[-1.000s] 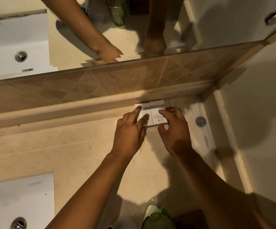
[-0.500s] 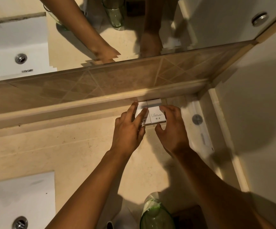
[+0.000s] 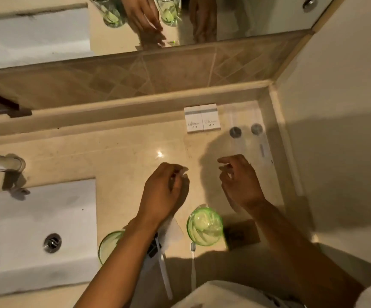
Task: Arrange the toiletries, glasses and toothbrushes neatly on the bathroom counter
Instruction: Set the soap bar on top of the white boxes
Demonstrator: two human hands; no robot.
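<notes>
Head view, bathroom bench point(image 3: 117, 156), beige stone, seen from above.

Two small white boxes point(image 3: 202, 120): side by side, touching, printed faces up, set against the raised ledge at the back of the bench.

Two clear wrapped packets point(image 3: 250, 138): lying parallel just right of the boxes, in the back right corner, each with a round grey seal.

Green glass point(image 3: 204, 226): upright near the front edge, between the two forearms.

Second green glass point(image 3: 107, 246): upright beside the sink, partly hidden by the left forearm.

Two white toothbrushes point(image 3: 193, 265): lying flat at the front edge, handles toward the person; one just below the first glass, the other partly under the left wrist next to a white paper scrap point(image 3: 172, 232).

Left hand point(image 3: 165, 192): above the bare bench, fingers curled loosely, holding nothing that can be made out.

Right hand point(image 3: 239, 181): above the bench, fingers spread and relaxed, empty, well apart from the boxes.

White sink point(image 3: 24, 223): left, with metal drain point(image 3: 52, 242).

Mirror point(image 3: 257, 16): above the tiled band, reflecting hands and glasses.
</notes>
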